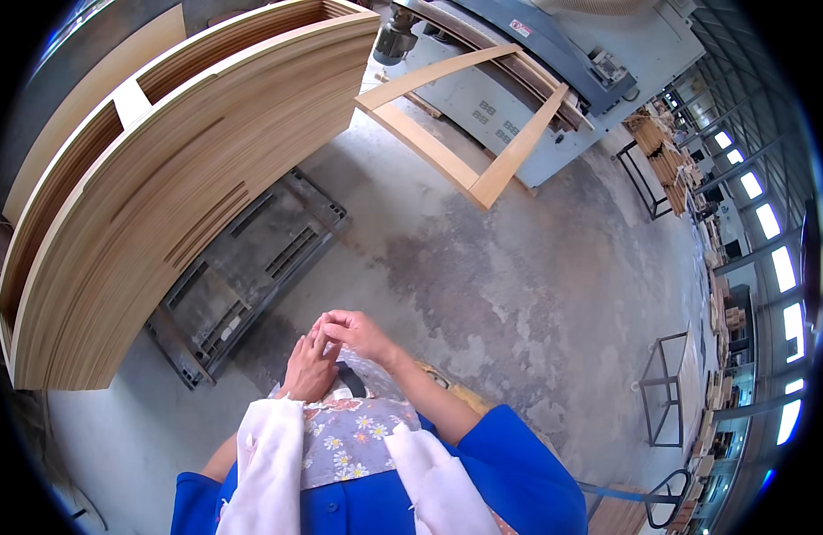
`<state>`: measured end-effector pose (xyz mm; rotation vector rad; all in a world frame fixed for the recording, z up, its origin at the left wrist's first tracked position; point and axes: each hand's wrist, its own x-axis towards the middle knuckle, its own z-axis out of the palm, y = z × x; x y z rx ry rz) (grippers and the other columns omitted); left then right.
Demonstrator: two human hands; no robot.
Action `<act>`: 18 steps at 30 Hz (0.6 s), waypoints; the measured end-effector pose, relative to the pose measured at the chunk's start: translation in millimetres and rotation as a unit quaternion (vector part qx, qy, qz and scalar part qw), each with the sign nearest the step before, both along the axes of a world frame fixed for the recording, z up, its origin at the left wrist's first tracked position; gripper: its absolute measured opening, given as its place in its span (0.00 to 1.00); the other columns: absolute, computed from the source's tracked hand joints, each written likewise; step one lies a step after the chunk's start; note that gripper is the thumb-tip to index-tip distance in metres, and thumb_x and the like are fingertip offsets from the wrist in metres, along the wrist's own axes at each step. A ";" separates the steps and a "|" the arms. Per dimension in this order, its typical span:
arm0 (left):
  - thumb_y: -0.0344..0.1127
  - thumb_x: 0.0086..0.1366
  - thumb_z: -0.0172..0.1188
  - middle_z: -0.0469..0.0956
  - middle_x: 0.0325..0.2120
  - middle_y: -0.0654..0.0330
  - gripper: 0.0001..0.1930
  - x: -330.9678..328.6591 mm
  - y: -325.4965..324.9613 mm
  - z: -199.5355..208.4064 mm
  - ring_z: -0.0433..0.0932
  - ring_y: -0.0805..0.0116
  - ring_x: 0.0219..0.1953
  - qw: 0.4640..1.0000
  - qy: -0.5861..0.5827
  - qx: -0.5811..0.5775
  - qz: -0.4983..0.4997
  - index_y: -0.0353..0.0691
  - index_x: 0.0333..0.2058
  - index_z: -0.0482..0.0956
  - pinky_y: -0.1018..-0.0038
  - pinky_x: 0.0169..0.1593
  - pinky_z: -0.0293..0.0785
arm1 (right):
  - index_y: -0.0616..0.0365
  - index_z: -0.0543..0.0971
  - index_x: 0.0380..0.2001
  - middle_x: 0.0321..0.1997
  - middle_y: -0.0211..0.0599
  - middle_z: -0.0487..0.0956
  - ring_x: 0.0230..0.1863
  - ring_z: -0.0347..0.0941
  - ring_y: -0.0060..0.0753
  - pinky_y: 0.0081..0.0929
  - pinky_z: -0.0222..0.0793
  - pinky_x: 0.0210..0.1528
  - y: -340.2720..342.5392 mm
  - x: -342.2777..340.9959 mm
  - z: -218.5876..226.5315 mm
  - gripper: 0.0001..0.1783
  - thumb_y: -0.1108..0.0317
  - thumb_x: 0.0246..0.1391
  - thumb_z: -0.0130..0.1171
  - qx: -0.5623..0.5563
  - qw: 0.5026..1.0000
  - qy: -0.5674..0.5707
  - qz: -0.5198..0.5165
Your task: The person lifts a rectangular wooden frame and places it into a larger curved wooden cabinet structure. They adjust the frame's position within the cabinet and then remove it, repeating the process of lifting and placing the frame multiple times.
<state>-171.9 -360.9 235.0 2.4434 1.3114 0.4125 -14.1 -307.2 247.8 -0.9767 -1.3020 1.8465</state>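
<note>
My left hand [310, 367] and my right hand [354, 333] meet in front of my body, above a floral apron [353, 446]. The left fingers are stretched forward, close together. Bent over their tips, the right fingers are closed in a pinch; whether anything small lies between them is hidden. A light wooden frame [434, 153] sticks out of a large grey-blue machine [483, 111] ahead, apart from both hands. To the left, a tall stack of wooden frames [197, 152] stands on a dark metal platform [251, 259].
The concrete floor [483, 294] is stained between me and the machine. At the right stands a metal-legged table [665, 392]; farther back, wood pieces [658, 156] lie on a rack. A white cloth [264, 464] hangs down my front.
</note>
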 end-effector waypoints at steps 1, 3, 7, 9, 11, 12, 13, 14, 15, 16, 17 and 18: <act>0.36 0.47 0.62 0.55 0.61 0.49 0.23 0.0 0.1 -1.3 0.62 0.54 0.57 1.000 -0.003 -0.011 -0.003 0.42 0.45 0.77 0.62 0.57 0.62 | 0.64 0.76 0.37 0.35 0.29 0.77 0.36 0.72 0.17 0.19 0.70 0.42 0.3 0.8 -4.0 0.11 0.67 0.60 0.48 0.012 1.000 0.007 0.007; 0.36 0.47 0.61 0.54 0.61 0.48 0.23 -0.5 -0.4 -3.5 0.62 0.54 0.57 0.999 -0.009 -0.035 -0.007 0.41 0.45 0.76 0.61 0.57 0.63 | 0.62 0.76 0.37 0.37 0.29 0.77 0.38 0.71 0.17 0.19 0.69 0.42 -0.3 1.1 -5.6 0.11 0.66 0.60 0.47 -0.019 1.000 -0.013 0.004; 0.35 0.47 0.61 0.53 0.61 0.47 0.23 -2.1 -2.0 -6.4 0.62 0.54 0.57 1.000 -0.004 -0.025 -0.010 0.41 0.45 0.76 0.61 0.56 0.64 | 0.61 0.76 0.37 0.37 0.29 0.77 0.38 0.71 0.17 0.18 0.68 0.41 -2.3 -0.5 -8.2 0.11 0.66 0.61 0.47 -0.049 0.999 0.009 0.003; 0.34 0.46 0.61 0.53 0.62 0.47 0.23 -2.8 -2.4 -9.0 0.62 0.54 0.57 1.000 0.003 -0.019 -0.019 0.41 0.45 0.76 0.61 0.55 0.64 | 0.61 0.76 0.37 0.37 0.29 0.78 0.37 0.71 0.17 0.18 0.68 0.41 -3.1 1.8 -10.6 0.11 0.66 0.61 0.46 -0.014 1.000 -0.012 0.008; 0.34 0.46 0.61 0.52 0.62 0.47 0.23 -3.8 -2.1 -6.0 0.62 0.54 0.57 0.999 -0.018 -0.018 -0.021 0.40 0.45 0.76 0.61 0.55 0.65 | 0.61 0.76 0.37 0.37 0.28 0.78 0.36 0.71 0.17 0.17 0.68 0.41 -3.3 2.9 -7.9 0.12 0.65 0.61 0.46 0.001 0.999 -0.033 0.010; 0.33 0.46 0.60 0.52 0.62 0.47 0.23 -3.5 -2.0 -4.5 0.62 0.54 0.57 0.999 -0.030 -0.018 -0.023 0.40 0.45 0.76 0.61 0.55 0.65 | 0.61 0.76 0.37 0.37 0.28 0.78 0.36 0.71 0.17 0.17 0.69 0.41 -4.1 2.9 -3.2 0.12 0.65 0.61 0.46 -0.002 0.999 -0.045 0.007; 0.33 0.46 0.60 0.52 0.62 0.48 0.23 -3.2 -2.5 -4.0 0.62 0.54 0.58 0.999 -0.040 -0.014 -0.019 0.40 0.45 0.76 0.62 0.55 0.65 | 0.61 0.76 0.38 0.37 0.28 0.77 0.36 0.71 0.17 0.17 0.69 0.40 -4.6 2.7 -0.5 0.12 0.65 0.61 0.46 -0.004 0.998 -0.057 0.004; 0.33 0.46 0.60 0.52 0.62 0.48 0.24 -2.8 -3.2 -3.6 0.62 0.54 0.58 0.999 -0.049 -0.010 -0.016 0.40 0.45 0.76 0.62 0.55 0.65 | 0.61 0.76 0.37 0.36 0.28 0.77 0.36 0.71 0.16 0.17 0.68 0.40 -5.9 1.6 -2.1 0.12 0.65 0.61 0.47 -0.018 0.999 -0.033 0.001; 0.32 0.46 0.60 0.52 0.62 0.48 0.24 -2.4 -3.3 -3.0 0.62 0.54 0.58 0.998 -0.058 -0.006 -0.013 0.39 0.45 0.76 0.63 0.55 0.65 | 0.61 0.76 0.37 0.36 0.27 0.77 0.35 0.71 0.16 0.17 0.68 0.39 -7.9 0.1 -5.7 0.12 0.65 0.61 0.47 -0.032 0.999 -0.008 -0.003; 0.32 0.45 0.60 0.52 0.62 0.48 0.24 -2.5 -4.0 -2.1 0.61 0.54 0.59 0.999 -0.045 -0.006 -0.012 0.39 0.46 0.76 0.63 0.55 0.65 | 0.61 0.76 0.37 0.35 0.27 0.77 0.35 0.71 0.15 0.16 0.68 0.38 -9.1 -0.8 -8.5 0.12 0.64 0.61 0.47 -0.046 0.999 0.017 -0.007; 0.32 0.45 0.60 0.52 0.63 0.48 0.24 -2.7 -5.0 -1.0 0.61 0.54 0.59 0.999 -0.031 -0.007 -0.012 0.39 0.46 0.76 0.64 0.55 0.64 | 0.61 0.75 0.37 0.35 0.27 0.77 0.35 0.71 0.15 0.17 0.68 0.38 -9.2 -0.8 -10.3 0.12 0.64 0.61 0.47 -0.029 1.000 0.011 -0.005; 0.31 0.45 0.60 0.51 0.63 0.48 0.24 -3.3 -5.9 -0.2 0.61 0.55 0.59 1.000 -0.016 -0.008 -0.010 0.39 0.46 0.76 0.64 0.55 0.64 | 0.62 0.75 0.37 0.35 0.27 0.77 0.34 0.71 0.15 0.17 0.68 0.38 -8.9 -1.2 -11.6 0.13 0.64 0.61 0.47 -0.013 1.000 0.004 -0.001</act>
